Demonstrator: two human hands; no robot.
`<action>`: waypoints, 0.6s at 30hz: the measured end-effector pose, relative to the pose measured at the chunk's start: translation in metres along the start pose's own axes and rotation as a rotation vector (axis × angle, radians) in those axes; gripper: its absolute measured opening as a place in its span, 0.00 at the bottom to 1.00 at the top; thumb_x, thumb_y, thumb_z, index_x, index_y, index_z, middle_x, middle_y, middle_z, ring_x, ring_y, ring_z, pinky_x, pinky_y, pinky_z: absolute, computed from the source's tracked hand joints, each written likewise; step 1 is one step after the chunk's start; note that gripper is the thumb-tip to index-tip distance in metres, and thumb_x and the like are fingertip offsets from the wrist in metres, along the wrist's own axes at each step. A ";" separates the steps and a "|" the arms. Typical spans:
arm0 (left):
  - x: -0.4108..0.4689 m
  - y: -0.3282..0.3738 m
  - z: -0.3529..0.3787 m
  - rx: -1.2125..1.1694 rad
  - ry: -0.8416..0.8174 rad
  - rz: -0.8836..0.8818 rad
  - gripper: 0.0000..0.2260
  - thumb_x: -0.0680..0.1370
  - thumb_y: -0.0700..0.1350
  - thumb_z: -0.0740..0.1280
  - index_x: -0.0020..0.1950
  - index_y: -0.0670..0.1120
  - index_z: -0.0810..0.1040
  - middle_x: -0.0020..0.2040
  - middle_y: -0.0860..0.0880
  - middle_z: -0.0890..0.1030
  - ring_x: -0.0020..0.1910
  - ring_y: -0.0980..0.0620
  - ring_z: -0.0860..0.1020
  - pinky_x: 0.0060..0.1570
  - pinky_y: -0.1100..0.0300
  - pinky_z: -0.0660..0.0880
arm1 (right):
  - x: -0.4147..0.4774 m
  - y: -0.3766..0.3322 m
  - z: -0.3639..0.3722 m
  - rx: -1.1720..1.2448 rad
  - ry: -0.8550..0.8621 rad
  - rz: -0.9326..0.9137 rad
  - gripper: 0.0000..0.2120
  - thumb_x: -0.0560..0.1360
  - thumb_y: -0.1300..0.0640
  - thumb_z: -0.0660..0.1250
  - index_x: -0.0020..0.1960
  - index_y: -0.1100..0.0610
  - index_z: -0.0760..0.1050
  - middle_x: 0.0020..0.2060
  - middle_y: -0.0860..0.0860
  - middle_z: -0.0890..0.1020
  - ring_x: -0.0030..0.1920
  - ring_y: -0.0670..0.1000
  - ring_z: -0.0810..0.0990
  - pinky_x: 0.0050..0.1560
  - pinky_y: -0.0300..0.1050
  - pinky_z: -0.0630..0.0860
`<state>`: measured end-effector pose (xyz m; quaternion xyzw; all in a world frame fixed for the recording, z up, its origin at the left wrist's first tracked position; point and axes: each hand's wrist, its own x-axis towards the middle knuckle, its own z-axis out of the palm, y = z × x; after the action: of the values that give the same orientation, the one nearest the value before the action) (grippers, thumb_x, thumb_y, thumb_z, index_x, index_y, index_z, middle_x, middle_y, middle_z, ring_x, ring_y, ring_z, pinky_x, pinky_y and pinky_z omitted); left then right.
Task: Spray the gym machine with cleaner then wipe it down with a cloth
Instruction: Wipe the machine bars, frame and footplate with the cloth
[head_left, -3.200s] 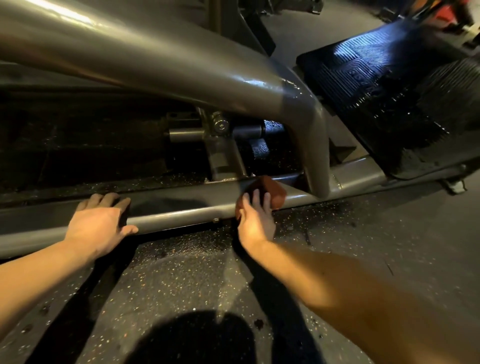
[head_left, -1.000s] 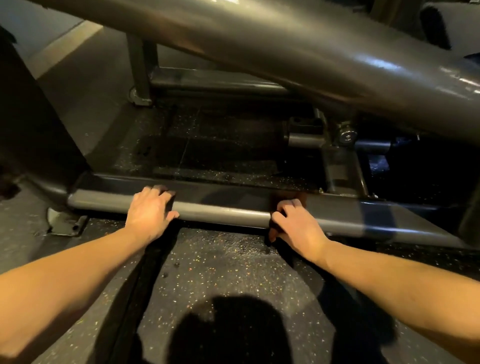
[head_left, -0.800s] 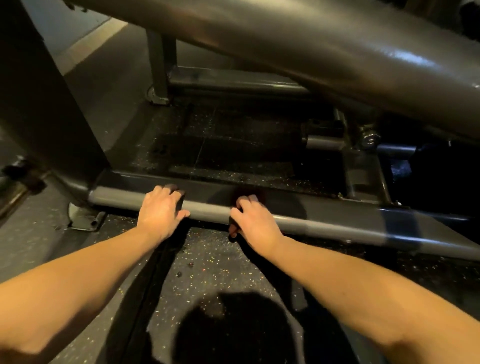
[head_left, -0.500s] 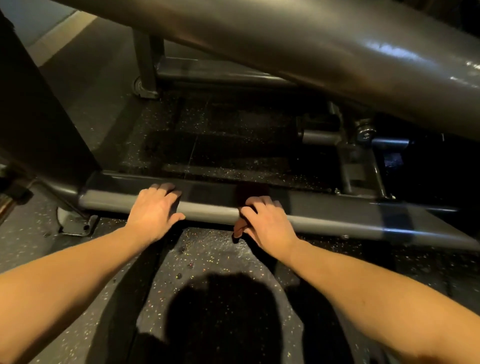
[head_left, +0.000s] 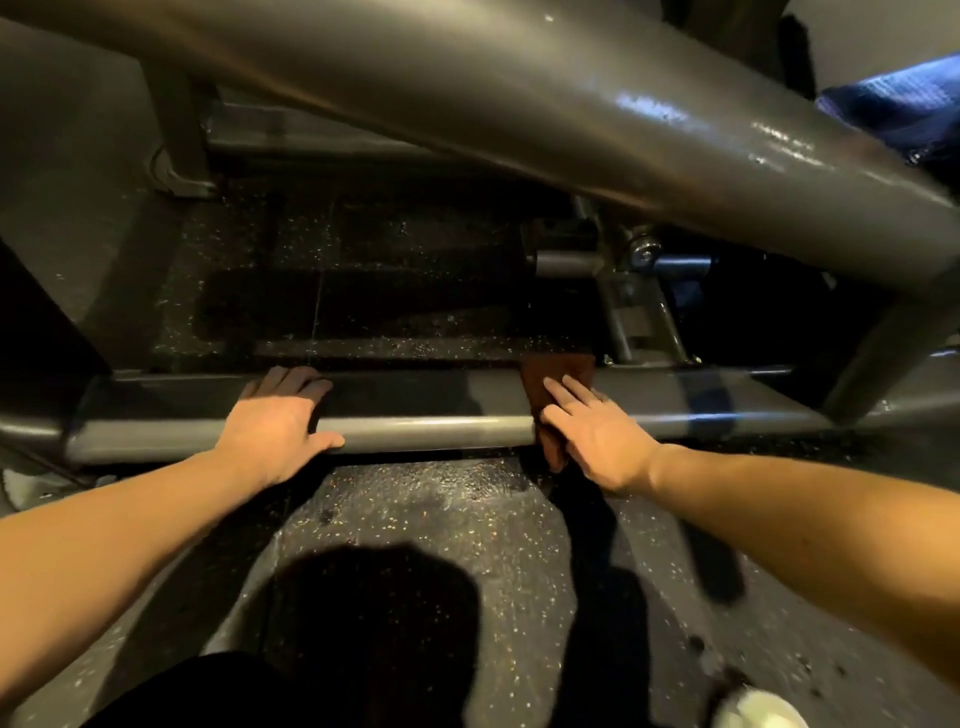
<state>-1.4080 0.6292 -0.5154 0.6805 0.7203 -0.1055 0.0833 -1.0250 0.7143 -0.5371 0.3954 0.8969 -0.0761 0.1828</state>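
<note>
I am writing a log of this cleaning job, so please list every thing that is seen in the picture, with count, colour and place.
low frame bar: one, grey, across the middle
slanted tube: one, shiny grey, overhead, upper left to right
cloth: one, reddish brown, draped over the low frame bar, right of centre
floor: one, dark with light speckles, foreground
pale object: one, whitish, bottom right corner, unidentifiable
left hand: one, rests on the low frame bar, left of centre
right hand: one, straight fingers press the cloth
</note>
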 end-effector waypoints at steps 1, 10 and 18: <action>-0.001 0.000 0.000 -0.005 0.002 -0.003 0.35 0.77 0.65 0.68 0.80 0.50 0.67 0.78 0.49 0.67 0.74 0.46 0.65 0.73 0.48 0.65 | 0.003 0.005 0.001 0.003 0.012 -0.005 0.33 0.81 0.53 0.66 0.82 0.51 0.56 0.84 0.56 0.47 0.83 0.61 0.47 0.80 0.58 0.53; -0.002 0.000 0.014 -0.033 0.071 -0.107 0.37 0.75 0.68 0.69 0.79 0.51 0.68 0.77 0.48 0.68 0.74 0.43 0.66 0.72 0.46 0.66 | 0.031 0.019 0.034 -0.042 0.130 -0.078 0.35 0.81 0.38 0.47 0.84 0.49 0.45 0.83 0.60 0.48 0.82 0.63 0.40 0.80 0.66 0.51; -0.011 0.003 0.036 -0.151 0.213 -0.376 0.40 0.68 0.70 0.75 0.72 0.47 0.77 0.71 0.43 0.75 0.65 0.38 0.73 0.64 0.42 0.71 | 0.137 -0.117 -0.020 0.053 0.078 -0.261 0.33 0.86 0.40 0.49 0.85 0.52 0.44 0.84 0.56 0.45 0.83 0.58 0.41 0.80 0.55 0.37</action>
<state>-1.4057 0.6091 -0.5471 0.5333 0.8451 0.0072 0.0365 -1.2015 0.7345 -0.5724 0.2825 0.9448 -0.1076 0.1260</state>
